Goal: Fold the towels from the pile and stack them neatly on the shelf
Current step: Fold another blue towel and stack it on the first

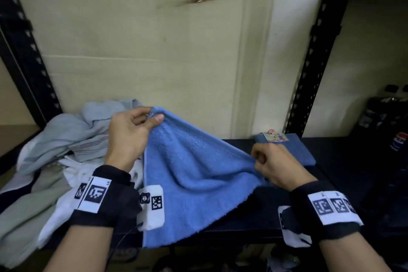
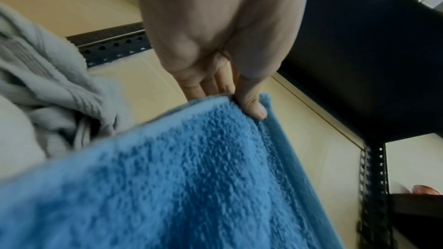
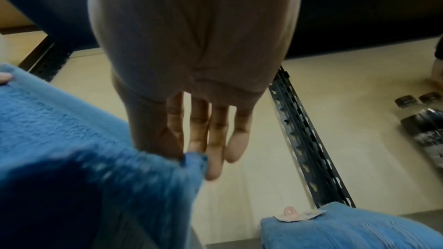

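blue terry, held by two corners

blue towel (image 1: 198, 168) hangs soft and light over the dark shelf (image 1: 353, 161), sagging between grips. left hand (image 1: 130, 132) pinches one top corner, right hand (image 1: 273, 163) the other; corners give best control. folded towel (image 1: 295, 150) lies just beside.

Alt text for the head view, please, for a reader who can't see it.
Two hands stretch a blue towel over a dark shelf: the left hand pinches one corner, the right hand another. A pile of pale towels lies left; a folded blue towel lies right.
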